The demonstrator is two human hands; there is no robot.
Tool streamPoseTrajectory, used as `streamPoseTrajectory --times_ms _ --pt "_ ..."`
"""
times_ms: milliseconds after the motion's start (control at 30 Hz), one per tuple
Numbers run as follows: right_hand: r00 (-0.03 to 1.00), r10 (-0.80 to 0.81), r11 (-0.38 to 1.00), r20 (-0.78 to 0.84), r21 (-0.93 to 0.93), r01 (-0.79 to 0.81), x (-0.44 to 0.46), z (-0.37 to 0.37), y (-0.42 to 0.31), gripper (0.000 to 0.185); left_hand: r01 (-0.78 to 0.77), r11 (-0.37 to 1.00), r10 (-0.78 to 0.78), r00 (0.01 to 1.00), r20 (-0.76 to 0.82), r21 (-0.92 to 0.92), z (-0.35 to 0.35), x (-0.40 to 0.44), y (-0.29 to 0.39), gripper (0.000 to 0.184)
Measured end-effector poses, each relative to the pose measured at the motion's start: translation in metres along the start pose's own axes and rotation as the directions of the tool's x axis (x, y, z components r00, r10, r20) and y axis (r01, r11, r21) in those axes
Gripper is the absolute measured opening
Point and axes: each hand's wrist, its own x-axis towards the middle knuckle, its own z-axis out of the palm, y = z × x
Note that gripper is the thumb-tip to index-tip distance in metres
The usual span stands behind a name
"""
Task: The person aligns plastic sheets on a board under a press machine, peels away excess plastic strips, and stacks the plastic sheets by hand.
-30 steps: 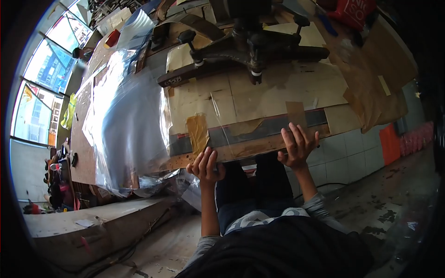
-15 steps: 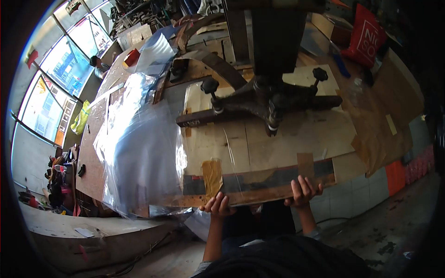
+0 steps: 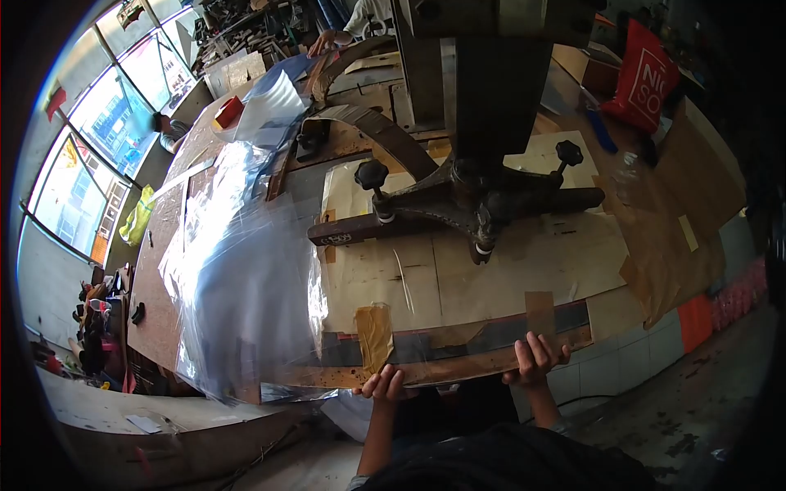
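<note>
At far L we see a yellow-green bag [image 3: 137, 219] by the windows, w/ a person [image 3: 170, 132] just beyond. Next, clear plastic sheets [image 3: 246, 286] spread over the surface [image 3: 160, 274], a red-orange item [image 3: 228, 112] behind them.

Our L hand [image 3: 381, 383] has its fingers close together, part bent, tips on the wood strip [image 3: 499, 361] along the front edge, at the bottom of the tan tape [image 3: 374, 335]; can't tell if it's gripping. Forearm comes up from below, approx. upright.

Mid: black metal stand [image 3: 471, 192] w/ knobs sits on pale sheets [image 3: 524, 254], blocking our view behind it. Another person's hand [image 3: 327, 41] is at the back.

Our R hand [image 3: 536, 360] has fingers a bit spread & bent, tips on the same strip near its R end; grip unclear, forearm tilted up-L.

Far R: red bag [image 3: 647, 78], blue-handled tool [image 3: 602, 131], brown paper [image 3: 696, 172].
</note>
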Motion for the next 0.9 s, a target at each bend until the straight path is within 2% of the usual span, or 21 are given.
streamPoseTrajectory --times_ms 100,233,400,600,700,900 --pt "1.0 0.0 1.0 -0.017 -0.008 0.0 0.002 0.001 0.0 0.059 0.02 1.0 -0.02 1.0 0.021 0.0 -0.002 -0.011 -0.002 0.04" --pt "1.0 0.008 1.0 -0.022 -0.008 -0.008 0.002 0.0 -0.001 0.059 -0.016 1.0 0.015 0.999 -0.039 -0.01 0.002 0.027 0.013 0.044" --pt "1.0 0.017 1.0 -0.022 0.0 -0.017 -0.001 0.001 0.0 0.058 0.009 1.0 -0.009 0.999 0.033 -0.008 -0.002 0.003 0.0 0.041" --pt "1.0 0.027 1.0 0.0 0.0 -0.027 0.0 -0.001 -0.001 0.058 -0.062 0.998 0.062 0.997 -0.056 0.005 0.006 0.02 0.006 0.046" --pt "1.0 0.022 1.0 -0.012 0.004 -0.022 0.001 -0.001 -0.001 0.058 -0.055 0.998 0.055 0.998 -0.018 0.002 0.004 0.02 0.006 0.047" --pt "0.996 0.085 0.995 0.022 0.056 -0.086 0.004 -0.006 -0.003 0.055 -0.026 0.999 0.024 0.999 -0.028 -0.04 0.005 0.022 0.009 0.04"
